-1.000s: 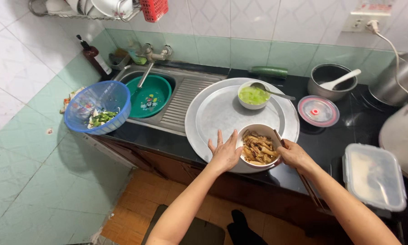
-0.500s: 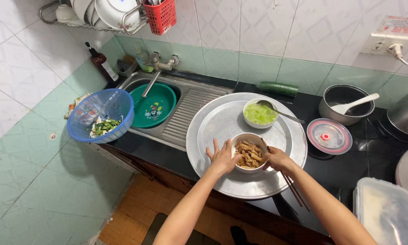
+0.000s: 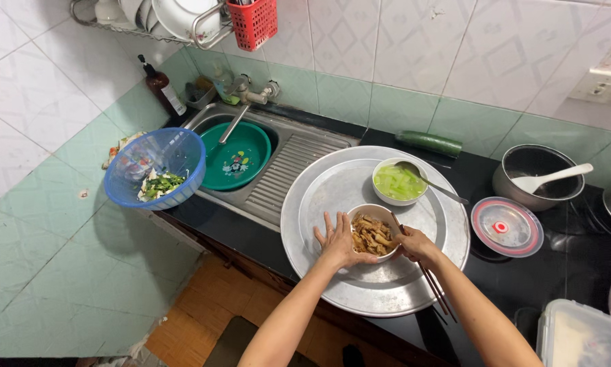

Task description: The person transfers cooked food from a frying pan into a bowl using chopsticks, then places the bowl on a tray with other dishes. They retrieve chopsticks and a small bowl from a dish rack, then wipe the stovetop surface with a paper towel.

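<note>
A white bowl [image 3: 373,232] of brown cooked strips sits on the near middle of a big round metal tray [image 3: 360,289], which lies on the dark bench [image 3: 251,234] right of the sink. The left hand [image 3: 337,241] cups the bowl's left side with fingers spread flat along the wall; the right hand [image 3: 415,242] presses its right side while pinching a pair of chopsticks [image 3: 433,285] that trail toward the near edge. Neither grip closes fully around the bowl; both just press against it.

The bowl looks like ceramic: stiff, smooth-walled, breakable and probably fairly weighty when full, so the rim and the two opposite sides seem the safest hold, kept level so that nothing spills.

Farther back on the tray stands a second bowl [image 3: 400,182] of pale green soup with a spoon in it. Beyond lies a cucumber [image 3: 429,143]. To the right, a round clear lid [image 3: 507,226] has a red rim and a small red square label at its centre, with a metal pot [image 3: 533,173] holding a white spoon behind it. A clear lidded box [image 3: 580,336] sits near right. On the left, a green basin [image 3: 241,155] fills the sink and a blue basket [image 3: 154,168] holds greens. A brown bottle [image 3: 163,87] with a pale label stands far left.
</note>
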